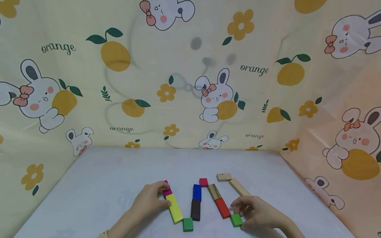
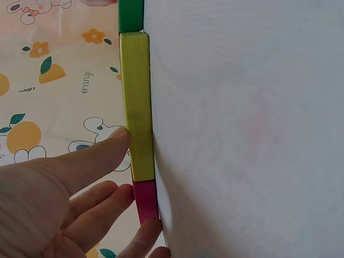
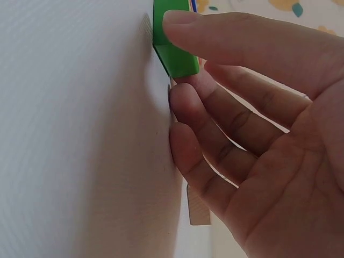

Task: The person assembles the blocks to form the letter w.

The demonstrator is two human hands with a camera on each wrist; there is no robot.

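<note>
My left hand (image 1: 150, 198) lies beside a magenta block (image 1: 168, 192) and a long yellow block (image 1: 174, 209), set end to end. Its thumb touches the side of the yellow block (image 2: 138, 107); a fingertip rests at the far end of the magenta block (image 2: 145, 200), the fingers loosely bent. My right hand (image 1: 259, 211) pinches a bright green block (image 1: 236, 220) between thumb and index finger, its other fingers curled near the table. In the right wrist view the thumb lies across the green block (image 3: 180, 58). This block sits at the near end of a red block (image 1: 222, 208).
A darker green block (image 1: 188, 224) sits at the yellow block's near end. Blue (image 1: 197, 192) and dark brown (image 1: 195, 210) blocks run up to a pink block (image 1: 203, 182). A tan block (image 1: 214, 192) adjoins the red one. Two plain wood blocks (image 1: 224, 177) (image 1: 239, 187) lie behind my right hand.
</note>
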